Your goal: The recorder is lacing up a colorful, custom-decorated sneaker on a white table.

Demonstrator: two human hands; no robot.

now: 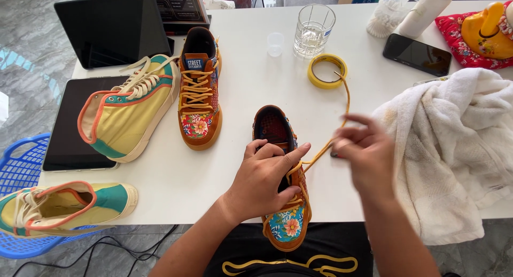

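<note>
A brown sneaker with floral panels (286,223) lies on the white table (246,95), toe toward me, at the near edge. My left hand (264,178) presses down on its tongue and eyelets. My right hand (360,151) pinches the yellow lace (344,103) just right of the shoe, pulling it taut; the lace's free end runs up past a roll of yellow tape (327,71). The matching brown floral sneaker (199,90) stands laced farther back on the left.
A yellow high-top (128,114) lies on a dark tablet (67,132); another yellow high-top (59,205) rests on a blue basket (16,170). A white towel (454,154) is bunched at right. A glass (312,31), a phone (417,54), a small plastic cup (275,43) and a second tablet (112,28) stand behind.
</note>
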